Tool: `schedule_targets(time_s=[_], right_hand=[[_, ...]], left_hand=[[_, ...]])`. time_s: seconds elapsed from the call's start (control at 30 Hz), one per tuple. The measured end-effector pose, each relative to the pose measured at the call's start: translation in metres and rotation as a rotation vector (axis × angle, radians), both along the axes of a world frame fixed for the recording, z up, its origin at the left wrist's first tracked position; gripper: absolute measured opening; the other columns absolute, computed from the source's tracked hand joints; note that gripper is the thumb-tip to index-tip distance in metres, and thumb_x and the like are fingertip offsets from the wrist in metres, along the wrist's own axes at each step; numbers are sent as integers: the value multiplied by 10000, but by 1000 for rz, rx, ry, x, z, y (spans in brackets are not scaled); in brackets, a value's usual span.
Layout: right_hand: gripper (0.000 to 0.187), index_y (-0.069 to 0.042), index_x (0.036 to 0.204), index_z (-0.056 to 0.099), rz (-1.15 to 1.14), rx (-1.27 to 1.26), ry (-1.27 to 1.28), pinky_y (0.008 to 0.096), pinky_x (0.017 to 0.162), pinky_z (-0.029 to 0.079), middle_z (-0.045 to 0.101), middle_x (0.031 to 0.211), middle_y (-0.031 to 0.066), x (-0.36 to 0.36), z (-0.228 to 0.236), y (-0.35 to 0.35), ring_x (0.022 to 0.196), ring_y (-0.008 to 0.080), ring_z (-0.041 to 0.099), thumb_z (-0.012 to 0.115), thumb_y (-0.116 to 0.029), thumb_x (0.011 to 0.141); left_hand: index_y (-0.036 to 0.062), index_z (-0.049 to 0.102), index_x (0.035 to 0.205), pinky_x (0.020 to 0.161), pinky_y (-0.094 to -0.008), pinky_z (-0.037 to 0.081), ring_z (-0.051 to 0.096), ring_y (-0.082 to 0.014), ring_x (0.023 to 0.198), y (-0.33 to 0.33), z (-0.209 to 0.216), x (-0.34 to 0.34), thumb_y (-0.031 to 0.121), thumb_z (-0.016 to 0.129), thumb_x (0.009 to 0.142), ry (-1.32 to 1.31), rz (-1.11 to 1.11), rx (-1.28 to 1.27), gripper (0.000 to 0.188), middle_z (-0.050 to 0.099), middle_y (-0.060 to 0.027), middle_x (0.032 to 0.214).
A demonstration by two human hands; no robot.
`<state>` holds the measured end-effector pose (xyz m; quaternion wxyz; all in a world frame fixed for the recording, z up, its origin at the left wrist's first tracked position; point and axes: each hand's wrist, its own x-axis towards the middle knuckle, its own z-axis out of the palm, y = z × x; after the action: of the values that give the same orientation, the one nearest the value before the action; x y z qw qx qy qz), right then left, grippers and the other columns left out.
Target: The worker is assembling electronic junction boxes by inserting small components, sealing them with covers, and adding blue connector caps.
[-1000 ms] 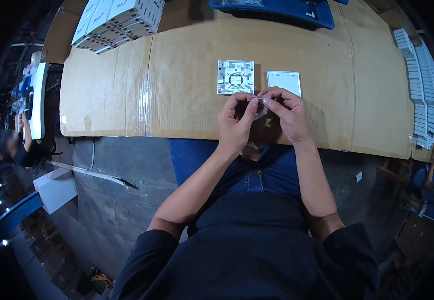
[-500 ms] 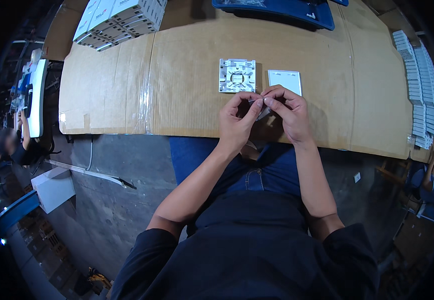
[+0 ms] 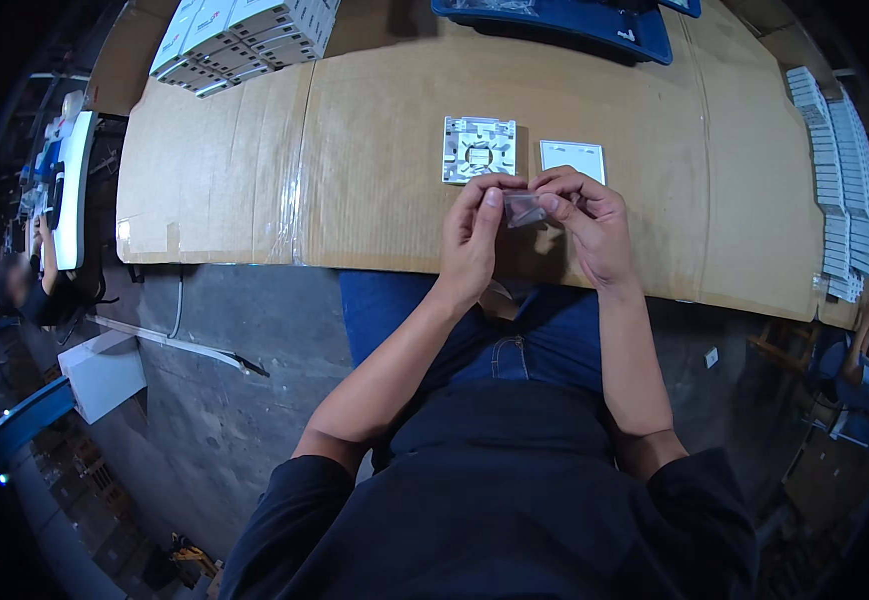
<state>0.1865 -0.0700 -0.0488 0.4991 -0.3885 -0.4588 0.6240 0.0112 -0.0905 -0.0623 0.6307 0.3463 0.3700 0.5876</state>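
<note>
A small clear plastic bag [image 3: 523,211] is stretched between my two hands above the near edge of the table. My left hand [image 3: 473,235] pinches one side of it between thumb and fingers. On the other side my right hand [image 3: 595,225] grips it the same way. What the bag holds is too small to make out. Just beyond my left hand lies an open square white plastic box [image 3: 479,150] with a round centre inside. A flat white square cover [image 3: 573,158] rests beyond my right hand, partly hidden by its fingers.
Brown cardboard [image 3: 385,150] covers the table. White boxes are stacked [image 3: 245,40] at the far left, and a blue tray [image 3: 565,30] with small parts stands at the back. Tall stacks of white pieces [image 3: 835,180] line the right side. Other people sit at both sides.
My hands have drawn slightly apart, and the clear bag now shows spread between them. The box and cover lie as before.
</note>
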Motion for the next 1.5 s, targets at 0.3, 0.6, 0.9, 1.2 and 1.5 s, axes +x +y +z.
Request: schedule_targets(time_s=[0.3, 0.6, 0.9, 1.2, 1.5], right_hand=[[186, -41, 1093, 766, 118, 184, -68, 387, 1049, 558, 642, 1350, 139, 6, 21, 5, 1247, 228, 620, 706, 52, 944], [181, 8, 1130, 746, 121, 38, -8, 369, 1075, 510, 684, 1306, 156, 16, 18, 10, 1227, 219, 638, 631, 31, 992], [194, -2, 1168, 672, 99, -150, -118, 266, 880, 556, 718, 1147, 67, 7, 8, 5, 983, 89, 660, 697, 17, 977], [254, -10, 1202, 656, 59, -108, -150, 240, 876, 542, 680, 1040, 30, 6, 7, 3, 966, 78, 644, 686, 62, 961], [318, -20, 1250, 644, 52, -116, -181, 248, 917, 532, 675, 1055, 23, 2, 9, 0, 1023, 91, 636, 686, 78, 951]], left_hand=[[4, 729, 1196, 820, -251, 495, 610, -82, 896, 9, -2, -19, 227, 657, 1062, -36, -304, -208, 270, 727, -13, 1023], [4, 722, 1234, 846, -255, 536, 635, -84, 955, 10, -6, -20, 92, 706, 1018, -134, -130, -291, 234, 725, -45, 1144], [9, 674, 1184, 850, -235, 531, 640, -72, 948, 7, -5, -13, 33, 692, 1008, 91, 61, -95, 179, 687, -21, 1032], [-4, 630, 1254, 835, -232, 535, 648, -77, 940, 8, 7, -12, 41, 694, 1000, 231, 39, -76, 266, 687, -28, 1040], [-5, 636, 1134, 829, -242, 528, 644, -78, 910, 4, -6, -12, 17, 694, 989, 139, -26, -68, 157, 680, -37, 1042]])
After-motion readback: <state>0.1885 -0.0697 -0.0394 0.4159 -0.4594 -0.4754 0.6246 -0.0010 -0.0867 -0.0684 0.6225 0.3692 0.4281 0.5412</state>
